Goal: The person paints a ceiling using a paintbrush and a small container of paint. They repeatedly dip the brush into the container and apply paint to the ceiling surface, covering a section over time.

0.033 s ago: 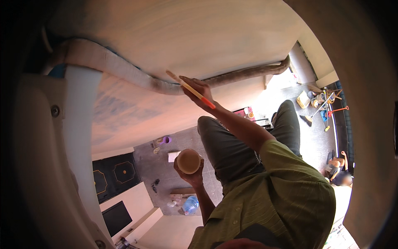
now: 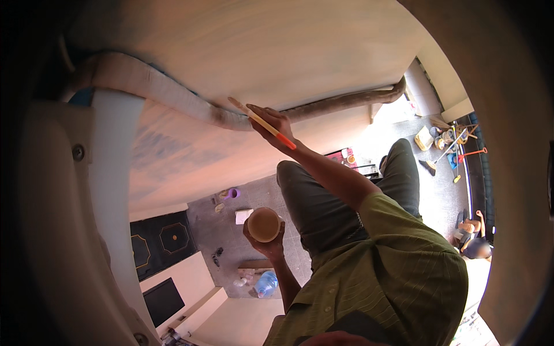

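My right hand (image 2: 272, 128) grips a paintbrush (image 2: 272, 130) with a light wooden handle and orange end, its bristle tip up against the painted surface (image 2: 277, 46) just above a long curved, brownish pipe-like band (image 2: 151, 82). Lower down, my left hand (image 2: 268, 247) is wrapped round a cup (image 2: 264, 224) that looks filled with beige-brown liquid. A pinkish wall (image 2: 173, 155) with grey-blue patches lies below the band.
On the floor (image 2: 222, 271) far below are a purple jug (image 2: 233, 193), white block (image 2: 243, 217) and water bottle (image 2: 266, 284). Brooms (image 2: 433, 164) and buckets (image 2: 441, 138) stand at the right, near a seated person (image 2: 474, 242). A dark screen (image 2: 163, 301) is at lower left.
My right hand with the brush has shifted very slightly up and to the left. My left hand holds the cup almost where it was.
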Demonstrator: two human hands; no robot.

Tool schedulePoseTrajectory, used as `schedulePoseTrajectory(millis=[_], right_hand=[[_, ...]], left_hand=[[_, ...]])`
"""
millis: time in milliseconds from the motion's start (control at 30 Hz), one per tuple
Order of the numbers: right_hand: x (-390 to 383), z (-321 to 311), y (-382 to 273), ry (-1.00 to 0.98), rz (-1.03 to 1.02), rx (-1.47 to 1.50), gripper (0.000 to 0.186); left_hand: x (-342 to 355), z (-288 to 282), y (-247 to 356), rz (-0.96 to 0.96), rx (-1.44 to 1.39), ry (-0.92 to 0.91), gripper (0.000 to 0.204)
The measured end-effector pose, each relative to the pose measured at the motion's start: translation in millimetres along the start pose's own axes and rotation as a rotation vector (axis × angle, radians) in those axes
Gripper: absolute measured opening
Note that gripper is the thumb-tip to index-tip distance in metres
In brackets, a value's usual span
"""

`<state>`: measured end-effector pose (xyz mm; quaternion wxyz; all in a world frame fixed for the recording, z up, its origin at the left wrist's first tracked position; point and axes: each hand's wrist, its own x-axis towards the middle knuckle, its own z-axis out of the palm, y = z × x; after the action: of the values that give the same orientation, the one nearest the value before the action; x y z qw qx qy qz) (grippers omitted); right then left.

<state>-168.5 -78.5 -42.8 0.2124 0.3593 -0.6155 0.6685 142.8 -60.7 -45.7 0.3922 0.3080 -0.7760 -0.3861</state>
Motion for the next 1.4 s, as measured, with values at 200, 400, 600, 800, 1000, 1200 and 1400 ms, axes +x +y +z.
schedulePoseTrajectory(millis=[200,400,600,800,1000,1200,1400], right_hand=[[-4.9,26.2,10.8,-0.027,-0.03,-0.055,0.033],[-24.4,-86.5,70.5,0.021,0.017,-0.267,0.034],[-42.0,-150.6,33.4,0.048,0.056,-0.307,0.035],[-20.9,-61.2,23.8,-0.08,-0.068,-0.13,0.034],[-0.6,1.9,23.4,-0.19,-0.112,-0.09,0.029],[6.2,17.7,24.7,-0.181,-0.144,-0.107,0.031],[-0.2,18.6,39.6,-0.18,-0.04,-0.115,0.035]], left_hand=[[-6.4,-8.4,-1.4,-0.04,0.008,-0.006,0.091],[7.2,0.0,-1.7,0.02,0.046,-0.05,0.091],[3.3,2.2,3.4,0.027,-0.064,0.033,0.084],[12.7,2.0,-5.7,0.067,0.012,-0.039,0.084],[2.2,-2.1,-0.2,0.04,-0.023,-0.004,0.087],[-7.9,-6.0,-6.7,0.014,-0.002,-0.021,0.088],[1.2,-3.8,-1.2,0.004,-0.038,-0.017,0.089]])
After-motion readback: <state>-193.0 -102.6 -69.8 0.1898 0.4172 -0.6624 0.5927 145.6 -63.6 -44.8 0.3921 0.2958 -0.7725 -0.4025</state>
